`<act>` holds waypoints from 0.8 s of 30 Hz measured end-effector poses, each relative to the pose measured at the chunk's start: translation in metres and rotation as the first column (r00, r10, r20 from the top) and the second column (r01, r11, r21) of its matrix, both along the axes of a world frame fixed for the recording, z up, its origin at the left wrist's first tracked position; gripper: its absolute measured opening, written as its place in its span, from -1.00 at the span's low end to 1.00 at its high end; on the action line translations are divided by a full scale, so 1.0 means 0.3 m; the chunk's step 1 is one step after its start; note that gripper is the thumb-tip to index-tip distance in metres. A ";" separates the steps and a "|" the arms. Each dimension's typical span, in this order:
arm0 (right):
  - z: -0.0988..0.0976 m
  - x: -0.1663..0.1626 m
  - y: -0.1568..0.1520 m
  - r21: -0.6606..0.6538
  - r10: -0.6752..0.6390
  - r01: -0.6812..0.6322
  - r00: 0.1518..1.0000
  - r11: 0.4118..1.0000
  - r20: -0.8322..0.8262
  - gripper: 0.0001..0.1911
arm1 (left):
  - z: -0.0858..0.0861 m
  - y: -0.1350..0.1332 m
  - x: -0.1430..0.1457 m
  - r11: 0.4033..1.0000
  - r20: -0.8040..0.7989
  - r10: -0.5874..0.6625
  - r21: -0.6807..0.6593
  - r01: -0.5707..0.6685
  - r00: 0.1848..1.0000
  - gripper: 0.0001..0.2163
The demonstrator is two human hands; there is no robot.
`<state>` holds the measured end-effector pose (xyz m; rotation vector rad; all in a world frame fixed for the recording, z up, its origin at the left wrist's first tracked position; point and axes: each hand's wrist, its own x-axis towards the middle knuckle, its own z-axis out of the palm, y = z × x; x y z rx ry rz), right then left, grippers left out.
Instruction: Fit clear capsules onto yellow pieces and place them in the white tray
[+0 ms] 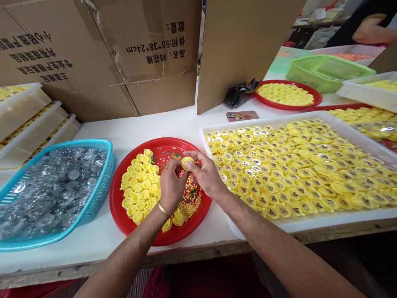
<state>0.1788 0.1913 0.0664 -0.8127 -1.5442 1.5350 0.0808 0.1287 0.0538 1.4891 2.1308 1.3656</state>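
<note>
Both my hands meet over a red plate (122, 207) on the white table. My left hand (170, 186) and my right hand (206, 174) pinch one small yellow cap (187, 162) between their fingertips, held just above the plate. Rows of yellow caps (139, 186) lie on the plate's left half, and tiny coloured beads (192, 196) are heaped under my hands. A gold bangle sits on my left wrist.
A blue basket (93, 207) of clear lids stands at the left. A white tray (310, 225) full of finished yellow caps lies at the right. Cardboard boxes (149, 54) wall the back. Stacked white trays (27, 120), a second red plate (287, 105), a green basket (328, 72) and another person's arm (370, 31) are farther off.
</note>
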 end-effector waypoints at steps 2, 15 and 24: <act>0.000 0.001 0.005 -0.022 -0.010 0.009 0.999 1.000 -0.040 -0.74 | 0.008 0.001 -0.004 1.000 -0.045 -0.008 0.024 0.009 0.999 -0.91; 0.027 0.015 0.006 -0.134 0.089 -0.117 0.976 0.984 -0.199 -0.66 | 0.102 -0.029 -0.051 0.990 0.338 -0.140 0.053 0.129 0.931 -0.77; 0.055 0.029 0.010 -0.257 0.248 -0.341 0.909 0.904 -0.336 -0.56 | 0.148 -0.081 -0.022 0.978 -0.117 -0.056 0.193 0.078 0.992 -0.87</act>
